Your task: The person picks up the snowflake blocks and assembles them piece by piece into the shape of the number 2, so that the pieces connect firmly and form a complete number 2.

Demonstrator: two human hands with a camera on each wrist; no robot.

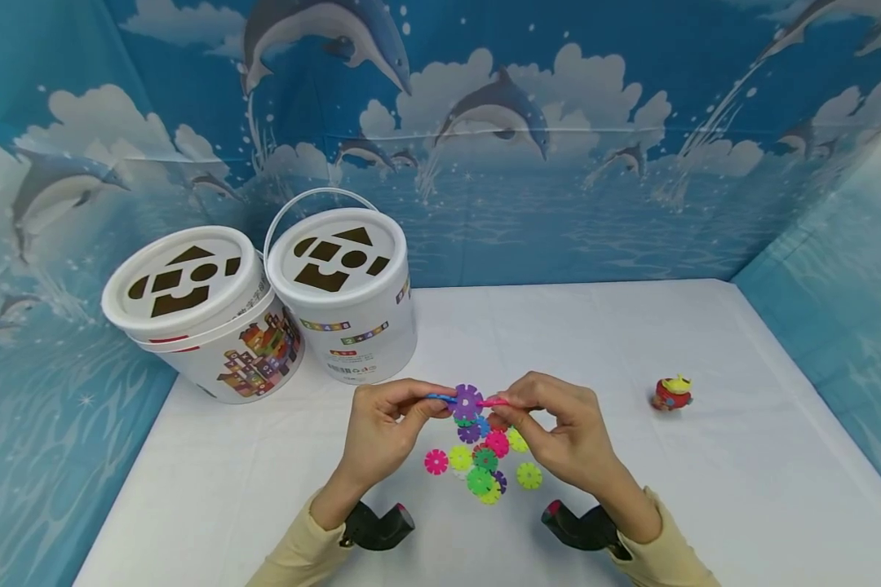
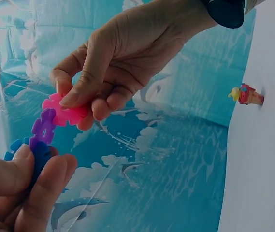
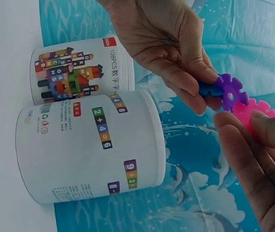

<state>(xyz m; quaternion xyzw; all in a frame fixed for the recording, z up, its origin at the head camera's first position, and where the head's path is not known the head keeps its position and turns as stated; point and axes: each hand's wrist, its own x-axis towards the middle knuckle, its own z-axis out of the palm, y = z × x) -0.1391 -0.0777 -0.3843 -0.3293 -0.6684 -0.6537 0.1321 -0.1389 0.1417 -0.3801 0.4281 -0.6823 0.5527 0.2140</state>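
Note:
My left hand (image 1: 386, 424) pinches a blue notched disc (image 2: 40, 157) between thumb and fingers. A pink notched disc (image 2: 62, 108) is pinched by my right hand (image 1: 564, 424). Between them a purple notched disc (image 1: 467, 402) meets both, blue on one side and pink on the other, at an angle to each. All three are held up above the table. Below the hands lies a loose cluster of flower-shaped discs, among them a green disc (image 1: 480, 481), a yellow disc (image 1: 529, 475) and a pink loose disc (image 1: 436, 461).
Two white lidded buckets, a left bucket (image 1: 220, 359) and a right bucket (image 1: 360, 334), stand at the back left of the white table (image 1: 705, 505). A small red and yellow toy figure (image 1: 672, 393) sits to the right. Behind hangs a dolphin-print cloth (image 1: 484, 212).

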